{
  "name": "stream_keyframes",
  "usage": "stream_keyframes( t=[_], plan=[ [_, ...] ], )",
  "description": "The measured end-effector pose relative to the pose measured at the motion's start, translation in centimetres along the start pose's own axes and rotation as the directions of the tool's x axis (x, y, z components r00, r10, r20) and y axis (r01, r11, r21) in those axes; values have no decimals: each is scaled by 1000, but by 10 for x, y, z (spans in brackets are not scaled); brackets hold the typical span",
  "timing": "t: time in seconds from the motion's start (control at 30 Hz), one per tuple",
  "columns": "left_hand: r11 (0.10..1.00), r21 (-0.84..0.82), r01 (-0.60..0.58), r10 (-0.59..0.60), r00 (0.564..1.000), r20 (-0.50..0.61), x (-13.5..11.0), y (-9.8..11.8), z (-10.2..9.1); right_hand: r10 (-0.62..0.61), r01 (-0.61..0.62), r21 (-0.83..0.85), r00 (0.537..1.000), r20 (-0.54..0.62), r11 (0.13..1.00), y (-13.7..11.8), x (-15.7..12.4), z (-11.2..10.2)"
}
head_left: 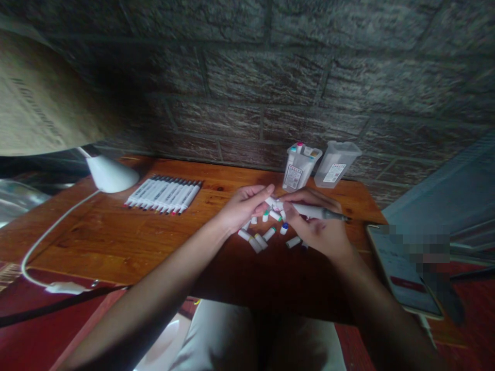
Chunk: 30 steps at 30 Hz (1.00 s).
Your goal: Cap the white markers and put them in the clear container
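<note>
My right hand (315, 219) grips a white marker (309, 210), whose dark grey end points to the right. At the marker's left end, my left hand (253, 201) is closed with a white marker cap (271, 202) between thumb and fingers. The cap and the marker's end meet or nearly meet; the exact contact is partly hidden by my fingers. Beneath both hands, several loose white marker caps (269, 234) with green, yellow and blue ends lie scattered on the wooden table (170, 247).
A row of white markers (164, 195) lies on the left, beside a white lamp base (112, 174) with its cord. A clear container (299, 170) holding some markers stands at the back, next to a second clear container (337, 165). A tablet (402, 273) lies at the right edge.
</note>
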<state>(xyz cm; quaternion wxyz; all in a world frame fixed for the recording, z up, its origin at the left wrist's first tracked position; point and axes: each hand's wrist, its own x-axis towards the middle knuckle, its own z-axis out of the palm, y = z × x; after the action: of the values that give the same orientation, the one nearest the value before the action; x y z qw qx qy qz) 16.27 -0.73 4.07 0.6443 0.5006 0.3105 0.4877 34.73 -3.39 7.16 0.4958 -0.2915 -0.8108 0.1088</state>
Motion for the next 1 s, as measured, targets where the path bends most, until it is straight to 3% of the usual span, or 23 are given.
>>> stream_keyframes(
  t=[0.23, 0.43, 0.8, 1.0],
  plan=[
    [995, -89, -36, 31, 997, -66, -4, 18, 3, 199, -180, 232, 978, -62, 956, 7, -7, -1],
    [991, -132, -26, 15, 996, -84, -4, 21, 4, 261, -209, 356, 959, -106, 911, 1, -5, -4],
    [997, -65, -32, 29, 998, -57, -8, 24, 6, 221, -171, 349, 969, -108, 921, 2, -9, -1],
    [998, -48, -31, 29, 999, -35, -8, 22, 5, 79, -68, 132, 993, -84, 989, -4, -7, -6]
  ],
)
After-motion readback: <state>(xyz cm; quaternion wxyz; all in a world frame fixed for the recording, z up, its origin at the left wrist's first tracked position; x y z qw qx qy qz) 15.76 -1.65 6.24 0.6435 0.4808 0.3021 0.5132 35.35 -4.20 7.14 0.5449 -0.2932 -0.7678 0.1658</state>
